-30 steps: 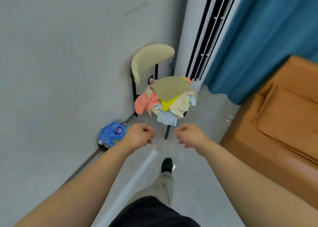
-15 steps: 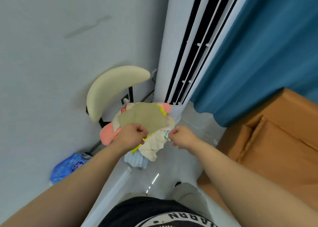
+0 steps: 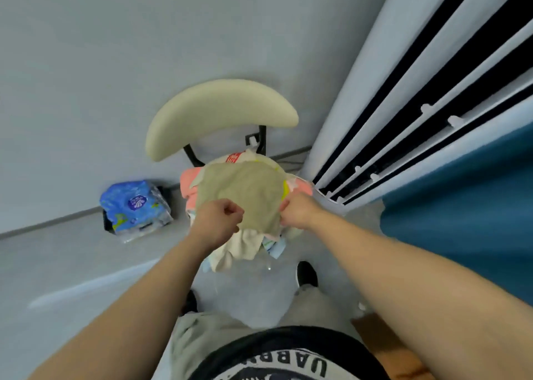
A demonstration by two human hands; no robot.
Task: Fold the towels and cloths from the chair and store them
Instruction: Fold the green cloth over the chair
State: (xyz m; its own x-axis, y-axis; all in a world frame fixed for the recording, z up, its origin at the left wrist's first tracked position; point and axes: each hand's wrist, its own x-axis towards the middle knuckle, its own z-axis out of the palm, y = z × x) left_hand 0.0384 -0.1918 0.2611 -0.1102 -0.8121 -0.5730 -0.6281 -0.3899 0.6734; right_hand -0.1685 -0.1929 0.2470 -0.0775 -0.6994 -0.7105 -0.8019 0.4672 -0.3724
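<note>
Two-handed, gripping the olive cloth [image 3: 245, 189] on the chair [image 3: 219, 106]. Curling left hand [image 3: 217, 221] and right hand [image 3: 298, 212] fingers round its edge.

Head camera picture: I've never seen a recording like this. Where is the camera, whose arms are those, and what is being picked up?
There is no machine here. The camera sits on a person's head and looks forward and down, so the two bare arms are the wearer's own, and the wide lens bends the room. In front stands a chair with a cream backrest. Its seat is heaped with a pile of cloths in pink, cream, yellow and light blue. On top lies an olive-green cloth. The left hand pinches its near left edge and the right hand grips its right edge. A blue plastic-wrapped pack lies on the floor by the wall. To the right stand a white floor air conditioner and a blue curtain.
</note>
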